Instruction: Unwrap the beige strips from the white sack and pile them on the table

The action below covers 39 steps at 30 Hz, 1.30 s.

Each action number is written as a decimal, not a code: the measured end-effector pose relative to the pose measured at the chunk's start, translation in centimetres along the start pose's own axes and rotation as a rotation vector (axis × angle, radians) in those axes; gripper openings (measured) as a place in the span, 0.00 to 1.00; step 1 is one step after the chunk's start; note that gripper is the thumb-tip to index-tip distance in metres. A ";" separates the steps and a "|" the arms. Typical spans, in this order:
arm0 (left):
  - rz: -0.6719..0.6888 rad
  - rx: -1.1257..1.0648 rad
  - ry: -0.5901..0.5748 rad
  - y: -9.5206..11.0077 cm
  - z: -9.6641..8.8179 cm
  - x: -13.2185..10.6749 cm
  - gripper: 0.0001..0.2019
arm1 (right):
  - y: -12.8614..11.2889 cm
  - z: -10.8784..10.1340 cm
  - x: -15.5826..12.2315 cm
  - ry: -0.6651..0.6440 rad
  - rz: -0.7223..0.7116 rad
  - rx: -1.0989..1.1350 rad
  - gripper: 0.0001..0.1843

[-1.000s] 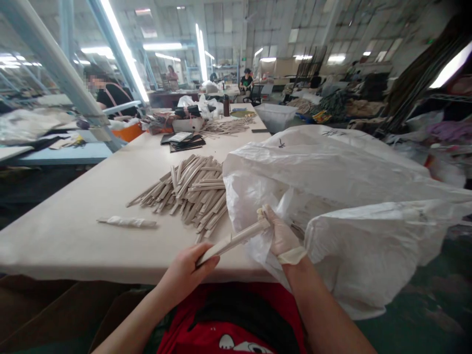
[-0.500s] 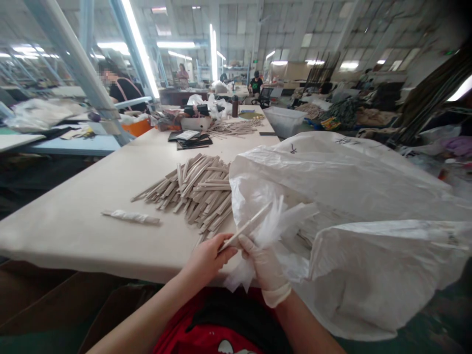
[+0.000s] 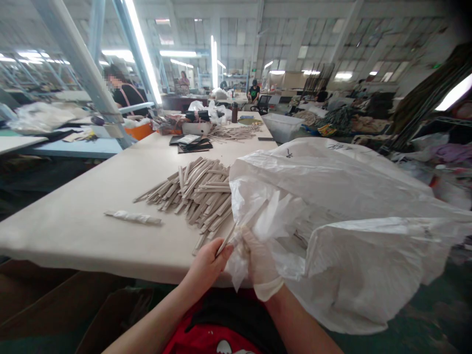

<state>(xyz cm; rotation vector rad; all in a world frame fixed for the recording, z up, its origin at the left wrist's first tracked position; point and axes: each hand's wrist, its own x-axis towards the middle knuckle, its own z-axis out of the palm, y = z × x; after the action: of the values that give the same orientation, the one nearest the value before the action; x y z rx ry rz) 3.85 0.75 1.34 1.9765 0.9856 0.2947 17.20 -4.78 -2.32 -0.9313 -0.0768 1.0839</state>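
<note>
My bare left hand pinches the near end of a long pale stick at the table's front edge. My right hand, in a thin whitish glove, is closed round a small clear plastic sleeve that covers the stick's far part. Both hands sit just in front of a heap of similar sticks on the cream table. A big white woven sack lies open to the right, touching my right hand.
A wrapped stick lies alone left of the heap. Farther back are black folders, more sticks, a dark bottle and a clear bin. A slanted metal post rises at left. Other people work at distant tables.
The hands came together near the table edge. The stick swung from lying across to pointing away, and the plastic sleeve came onto it. The view shifted slightly.
</note>
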 end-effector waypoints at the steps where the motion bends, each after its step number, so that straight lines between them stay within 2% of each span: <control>1: 0.004 -0.010 0.021 0.0 0.1 0.0 0.16 | 0.4 0.2 -0.2 -0.055 0.047 -0.003 0.17; 3: 0.002 -0.017 0.001 0.0 0.2 -0.2 0.16 | 0.7 0.6 -0.5 -0.107 0.092 0.035 0.19; 5: -0.012 -0.031 -0.060 0.0 0.3 -0.6 0.16 | 0.5 0.9 -0.5 -0.063 0.070 0.100 0.20; 7: -0.050 -0.114 -0.071 -0.1 0.6 -1.2 0.16 | 0.3 1.5 -0.5 -0.042 0.072 0.119 0.17; 9: -0.090 -0.238 -0.003 -0.6 0.6 -1.6 0.16 | 0.5 1.9 -0.7 -0.114 0.170 0.064 0.16; 11: -0.133 -0.334 0.135 -1.7 -0.4 -1.6 0.17 | 0.5 1.5 -0.9 -0.181 0.240 0.046 0.16; 12: -0.168 -0.367 0.226 -2.5 -1.4 -1.6 0.18 | 0.3 1.0 -0.8 -0.200 0.250 0.070 0.17; 14: -0.273 -0.420 0.448 -4.5 -4.5 -1.2 0.18 | -0.4 -0.6 0.0 -0.140 0.218 0.186 0.19; 16: -0.393 -0.468 0.666 -6.8 -8.2 -0.6 0.15 | -1.0 -2.3 1.4 -0.190 0.319 0.247 0.22; 18: -0.470 -0.484 0.794 -9.1 -11.7 0.1 0.11 | -1.2 -3.5 2.8 -0.187 0.410 0.226 0.23; 21: -0.562 -0.490 0.834 -11.6 -15.3 0.9 0.06 | -0.6 -4.3 4.0 -0.175 0.409 0.174 0.17; 23: -0.599 -0.470 0.788 -12.4 -16.6 0.9 0.05 | 0.0 -4.3 4.0 -0.160 0.359 0.166 0.14; 25: -0.610 -0.425 0.724 -12.5 -17.0 0.5 0.06 | 0.2 -4.1 3.8 -0.130 0.304 0.168 0.12; 27: -0.580 -0.370 0.678 -11.7 -16.6 0.2 0.08 | 0.3 -3.4 3.4 -0.095 0.256 0.163 0.11; 29: -0.496 -0.339 0.609 -9.9 -14.9 0.3 0.10 | 0.2 -2.4 3.3 -0.063 0.224 0.155 0.10; 30: -0.438 -0.333 0.539 -8.6 -13.5 0.4 0.12 | 0.3 -1.8 3.3 -0.051 0.221 0.158 0.09; 33: -0.198 -0.202 0.141 -3.8 -7.7 0.9 0.16 | 0.3 -0.1 3.2 -0.061 0.224 0.183 0.07; 35: -0.045 -0.043 -0.006 -0.8 -4.0 1.5 0.14 | 0.2 0.4 2.7 -0.066 0.232 0.181 0.07; 37: 0.022 0.064 -0.019 1.1 -1.5 2.2 0.12 | -0.1 0.5 1.9 -0.063 0.236 0.159 0.09; 39: 0.052 0.086 0.016 1.9 -0.4 2.8 0.12 | -0.5 0.3 0.7 -0.105 0.220 0.120 0.12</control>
<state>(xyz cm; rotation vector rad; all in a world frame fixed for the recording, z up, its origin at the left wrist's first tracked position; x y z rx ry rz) 6.49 2.47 2.61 2.0831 0.9723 0.3014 17.78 -4.12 -2.07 -0.7871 0.0050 1.3263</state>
